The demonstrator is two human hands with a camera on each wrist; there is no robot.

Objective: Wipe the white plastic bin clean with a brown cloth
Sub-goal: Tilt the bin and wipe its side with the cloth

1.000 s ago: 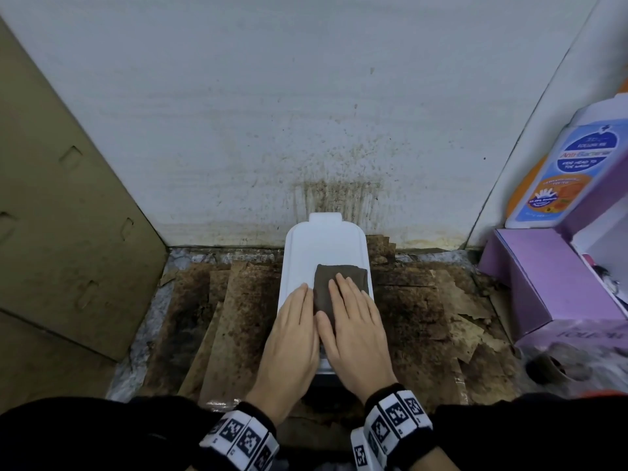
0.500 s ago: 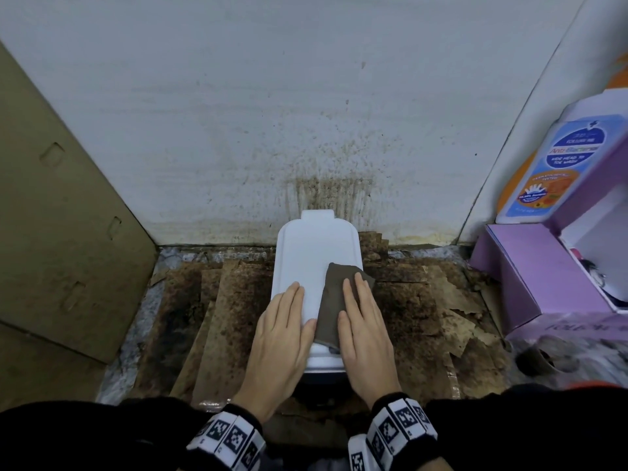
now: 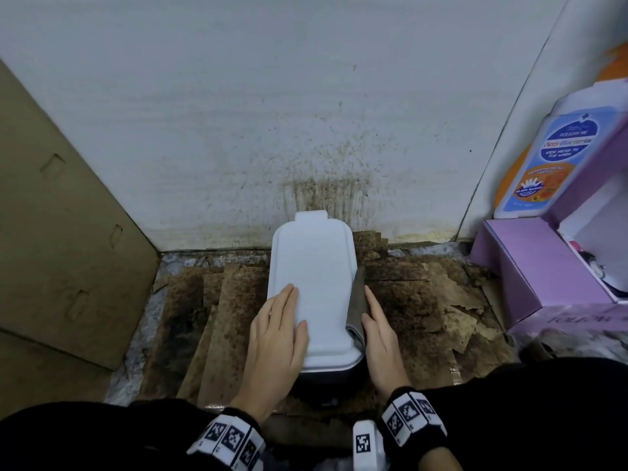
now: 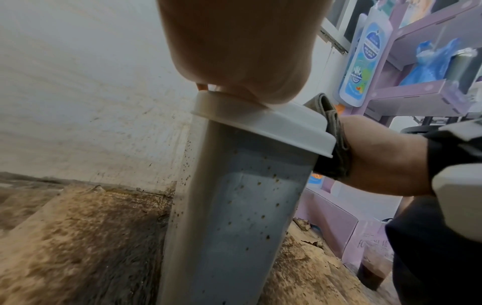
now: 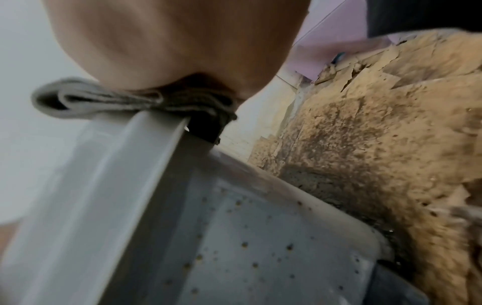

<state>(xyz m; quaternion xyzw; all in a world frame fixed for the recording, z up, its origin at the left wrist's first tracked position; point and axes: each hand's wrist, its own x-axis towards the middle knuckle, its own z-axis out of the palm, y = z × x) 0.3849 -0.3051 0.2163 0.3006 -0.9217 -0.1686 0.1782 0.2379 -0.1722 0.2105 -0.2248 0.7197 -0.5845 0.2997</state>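
The white plastic bin point(image 3: 314, 266) stands upright against the stained wall, lid shut. Its grey body point(image 4: 234, 206) is speckled with brown spots. My left hand point(image 3: 280, 324) lies flat on the near left part of the lid, fingers straight. The folded brown cloth point(image 3: 356, 305) hangs over the lid's right rim. My right hand point(image 3: 377, 322) presses it against the bin's right side with straight fingers. In the right wrist view the cloth point(image 5: 117, 101) is squeezed between my palm and the lid's edge point(image 5: 146, 144). My right fingertips are hidden there.
A large cardboard panel point(image 3: 61, 249) leans at the left. A purple box point(image 3: 530, 270) and a wash bottle point(image 3: 543, 154) stand at the right. Stained, peeling cardboard sheets point(image 3: 424, 300) cover the floor. A cup of brown liquid point(image 4: 373, 274) sits near my right arm.
My right hand has slid the cloth from the top of the lid rightward, over the rim and onto the bin's right side. My left hand has stayed flat on the lid.
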